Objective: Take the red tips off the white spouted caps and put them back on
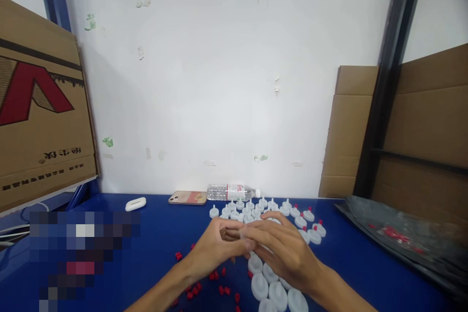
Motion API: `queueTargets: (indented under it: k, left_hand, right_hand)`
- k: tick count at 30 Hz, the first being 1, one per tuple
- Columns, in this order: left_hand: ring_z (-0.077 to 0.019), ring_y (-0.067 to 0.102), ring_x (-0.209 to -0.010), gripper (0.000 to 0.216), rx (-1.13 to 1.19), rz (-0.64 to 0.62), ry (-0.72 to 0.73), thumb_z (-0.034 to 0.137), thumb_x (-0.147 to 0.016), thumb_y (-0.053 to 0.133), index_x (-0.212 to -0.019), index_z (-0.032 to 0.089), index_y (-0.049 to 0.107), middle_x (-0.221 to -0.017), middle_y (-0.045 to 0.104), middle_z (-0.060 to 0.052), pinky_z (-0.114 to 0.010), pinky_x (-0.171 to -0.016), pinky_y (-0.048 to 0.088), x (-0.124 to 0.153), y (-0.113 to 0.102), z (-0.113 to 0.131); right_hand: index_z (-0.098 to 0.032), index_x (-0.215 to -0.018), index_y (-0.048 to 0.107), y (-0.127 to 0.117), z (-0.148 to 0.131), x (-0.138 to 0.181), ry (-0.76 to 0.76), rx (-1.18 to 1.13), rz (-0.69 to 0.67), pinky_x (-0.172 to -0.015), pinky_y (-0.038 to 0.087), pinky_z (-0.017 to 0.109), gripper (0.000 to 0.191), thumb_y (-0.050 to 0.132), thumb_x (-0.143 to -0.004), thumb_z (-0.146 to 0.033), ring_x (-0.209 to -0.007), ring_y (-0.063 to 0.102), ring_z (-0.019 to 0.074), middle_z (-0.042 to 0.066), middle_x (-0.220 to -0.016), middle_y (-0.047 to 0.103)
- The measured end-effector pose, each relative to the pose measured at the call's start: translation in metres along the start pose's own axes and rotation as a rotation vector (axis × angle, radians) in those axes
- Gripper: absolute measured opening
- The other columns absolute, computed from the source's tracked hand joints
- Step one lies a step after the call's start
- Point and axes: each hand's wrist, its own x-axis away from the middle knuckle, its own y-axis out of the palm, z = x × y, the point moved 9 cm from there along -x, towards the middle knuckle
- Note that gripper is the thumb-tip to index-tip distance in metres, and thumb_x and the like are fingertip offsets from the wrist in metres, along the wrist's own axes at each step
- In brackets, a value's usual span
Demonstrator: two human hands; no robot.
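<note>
My left hand (214,243) and my right hand (283,246) meet over the middle of the table, fingertips closed together. A small whitish bit shows between the fingers, but the hands hide most of it, so its kind cannot be made out. Behind them stand several white nozzle caps (214,211) with spouts up; those at the right carry red tips (320,222). More white caps (278,295) lie close together below my right hand. Loose small red tips (224,290) are scattered below and left of my left hand.
Along the wall lie a phone (187,198) and a clear water bottle (226,192). A white case (135,204) sits at the left of the blue table (153,239). At right, a grey plastic bag (413,234) holds red pieces. Cardboard boxes (44,151) flank the table.
</note>
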Motion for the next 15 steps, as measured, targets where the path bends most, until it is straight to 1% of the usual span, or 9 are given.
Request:
queueTargets:
  k: [2,4,6,7,8,10,12,14,15]
  left_hand:
    - [-0.0196,0.064,-0.079,0.042,-0.084,0.076,0.029,0.051,-0.089,0.063,-0.099,0.012,0.076,-0.085,0.072,-0.008,-0.022,-0.057,0.044,-0.001,-0.01,0.002]
    - [-0.0194,0.063,-0.08,0.044,-0.199,0.188,0.047,0.051,-0.095,0.053,-0.095,0.012,0.075,-0.088,0.073,-0.009,-0.023,-0.058,0.045,-0.001,-0.025,0.003]
    - [-0.018,0.061,-0.075,0.042,-0.32,0.29,0.031,0.046,-0.096,0.049,-0.089,0.013,0.074,-0.081,0.073,-0.007,-0.024,-0.061,0.045,-0.001,-0.04,0.002]
    - [-0.0175,0.061,-0.071,0.039,-0.385,0.32,0.017,0.042,-0.096,0.048,-0.087,0.013,0.074,-0.075,0.072,-0.005,-0.025,-0.062,0.045,-0.001,-0.046,0.001]
    - [-0.0172,0.06,-0.067,0.038,-0.465,0.335,0.002,0.039,-0.096,0.047,-0.084,0.014,0.073,-0.07,0.07,-0.004,-0.026,-0.063,0.044,-0.001,-0.05,0.001]
    - [-0.0181,0.06,-0.068,0.034,-0.665,0.33,-0.009,0.034,-0.094,0.048,-0.079,0.016,0.073,-0.068,0.069,-0.003,-0.027,-0.064,0.042,-0.001,-0.053,0.004]
    - [-0.0192,0.061,-0.074,0.026,-0.819,0.292,-0.004,0.031,-0.089,0.054,-0.079,0.018,0.074,-0.077,0.071,-0.003,-0.028,-0.067,0.041,0.0,-0.05,0.008]
    - [-0.019,0.06,-0.079,0.018,-0.849,0.222,-0.016,0.028,-0.085,0.058,-0.081,0.02,0.075,-0.084,0.073,-0.001,-0.027,-0.07,0.04,0.001,-0.045,0.008]
    - [-0.0182,0.06,-0.079,0.016,-0.827,0.176,-0.033,0.026,-0.084,0.06,-0.082,0.021,0.075,-0.085,0.073,-0.001,-0.026,-0.069,0.04,0.001,-0.043,0.006]
  right_hand:
    - [-0.018,-0.125,0.058,-0.005,0.012,0.001,0.016,0.053,0.005,-0.091,0.049,0.036,0.031,0.056,-0.096,-0.009,-0.092,0.071,0.016,0.006,-0.1,0.076]
    - [-0.02,-0.116,0.063,-0.011,0.032,0.005,0.069,0.127,-0.013,-0.087,0.049,0.035,0.022,0.057,-0.097,-0.012,-0.088,0.071,0.0163,0.005,-0.098,0.076]
    - [-0.02,-0.106,0.067,-0.015,0.061,0.013,0.175,0.219,-0.075,-0.083,0.048,0.036,0.013,0.056,-0.098,-0.018,-0.081,0.071,0.0177,0.005,-0.092,0.077]
    - [-0.02,-0.102,0.069,-0.016,0.077,0.018,0.237,0.266,-0.122,-0.081,0.049,0.036,0.014,0.055,-0.099,-0.022,-0.077,0.07,0.0186,0.005,-0.089,0.077]
    - [-0.02,-0.102,0.07,-0.015,0.094,0.025,0.308,0.306,-0.187,-0.082,0.049,0.037,0.017,0.053,-0.1,-0.025,-0.078,0.07,0.0201,0.006,-0.089,0.077]
    - [-0.02,-0.1,0.072,-0.016,0.123,0.041,0.447,0.37,-0.292,-0.085,0.048,0.04,0.022,0.051,-0.099,-0.028,-0.081,0.071,0.0234,0.007,-0.087,0.077]
    - [-0.021,-0.098,0.073,-0.016,0.145,0.057,0.563,0.386,-0.384,-0.092,0.044,0.042,0.025,0.049,-0.099,-0.028,-0.08,0.07,0.0237,0.006,-0.083,0.077]
    - [-0.022,-0.093,0.074,-0.015,0.157,0.069,0.624,0.376,-0.439,-0.094,0.042,0.042,0.026,0.049,-0.097,-0.027,-0.072,0.069,0.0219,0.004,-0.075,0.076]
    - [-0.022,-0.09,0.074,-0.014,0.16,0.073,0.642,0.368,-0.456,-0.092,0.043,0.04,0.025,0.05,-0.096,-0.026,-0.069,0.069,0.021,0.003,-0.072,0.075]
